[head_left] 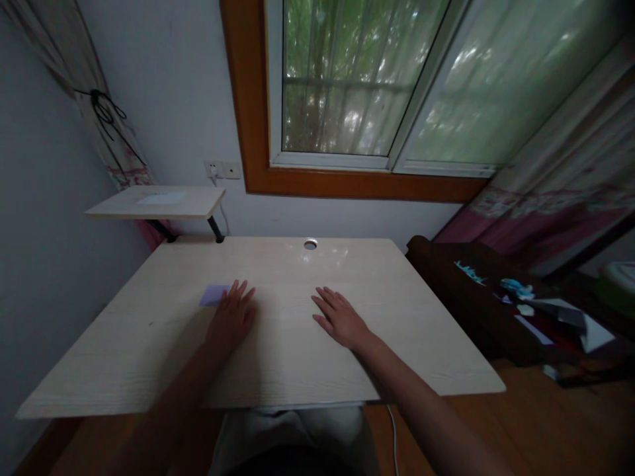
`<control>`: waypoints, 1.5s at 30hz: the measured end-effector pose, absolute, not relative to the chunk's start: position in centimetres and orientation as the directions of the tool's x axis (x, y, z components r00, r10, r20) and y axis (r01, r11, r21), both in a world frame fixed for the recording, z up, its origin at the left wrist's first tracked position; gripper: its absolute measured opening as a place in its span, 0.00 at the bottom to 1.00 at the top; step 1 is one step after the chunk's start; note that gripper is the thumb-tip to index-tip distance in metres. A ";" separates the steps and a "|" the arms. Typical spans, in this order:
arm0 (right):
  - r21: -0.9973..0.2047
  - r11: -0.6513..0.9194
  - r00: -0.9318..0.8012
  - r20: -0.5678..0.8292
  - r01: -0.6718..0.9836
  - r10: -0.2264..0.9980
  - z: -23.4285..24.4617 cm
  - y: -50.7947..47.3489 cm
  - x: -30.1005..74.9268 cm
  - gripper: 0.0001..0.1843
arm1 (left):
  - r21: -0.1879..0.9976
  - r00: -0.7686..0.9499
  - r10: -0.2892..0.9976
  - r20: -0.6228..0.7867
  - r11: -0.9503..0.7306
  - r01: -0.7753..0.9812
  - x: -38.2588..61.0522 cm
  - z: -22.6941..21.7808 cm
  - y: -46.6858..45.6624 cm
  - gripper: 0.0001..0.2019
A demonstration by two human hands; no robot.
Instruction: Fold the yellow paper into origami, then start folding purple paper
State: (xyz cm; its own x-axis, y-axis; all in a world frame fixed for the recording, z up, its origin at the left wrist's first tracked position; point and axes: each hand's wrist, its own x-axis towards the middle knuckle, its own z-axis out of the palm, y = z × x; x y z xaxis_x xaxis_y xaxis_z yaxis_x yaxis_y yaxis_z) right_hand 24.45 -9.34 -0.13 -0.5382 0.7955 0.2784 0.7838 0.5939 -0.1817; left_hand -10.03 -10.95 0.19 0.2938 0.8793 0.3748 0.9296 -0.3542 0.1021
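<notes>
A small purple sheet of paper [212, 295] lies flat on the pale wooden desk [288, 370], left of the middle. My left hand [232, 314] rests beside it with the fingers stretched out; its fingertips reach the sheet's right edge, and whether they press on it I cannot tell. My right hand [341, 318] is palm down over the desk, right of the middle, fingers extended and nothing held. Bare desktop lies between the two hands.
A raised shelf [119, 205] on black posts stands at the desk's back left, with a white paper [162, 198] on it. A round cable hole [310, 244] is near the back edge. Right of the desk, a dark brown piece of furniture [476, 311] bears papers and blue items.
</notes>
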 end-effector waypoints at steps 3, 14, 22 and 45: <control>-0.194 0.585 -0.526 0.283 0.787 0.802 -0.1 -7.9 24.4 0.28 | 0.123 0.272 0.885 0.379 -0.339 0.933 -10.6 -0.2 -9.7 0.22; -0.273 0.552 -0.462 0.331 0.788 0.823 -0.9 -5.2 24.6 0.27 | 0.118 0.170 0.887 0.429 -0.241 0.963 -10.5 -1.0 -5.1 0.23; -0.409 0.567 -0.420 0.398 0.715 0.816 -1.2 -5.0 25.1 0.22 | 0.130 0.129 0.906 0.404 -0.196 0.972 -10.7 -1.0 -4.3 0.22; -0.632 0.507 -0.313 0.401 0.586 0.861 0.1 -5.4 25.3 0.19 | 0.146 0.224 0.921 0.320 -0.282 0.948 -11.7 -1.2 -4.6 0.21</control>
State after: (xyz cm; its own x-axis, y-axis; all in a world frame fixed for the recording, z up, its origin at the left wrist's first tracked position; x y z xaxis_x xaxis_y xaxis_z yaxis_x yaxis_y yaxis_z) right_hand 25.29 -5.44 0.06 -0.3128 0.8611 0.4009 0.5858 0.5071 -0.6322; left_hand -11.73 -4.63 -1.23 0.2243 0.9206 0.3197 0.9484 -0.2817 0.1458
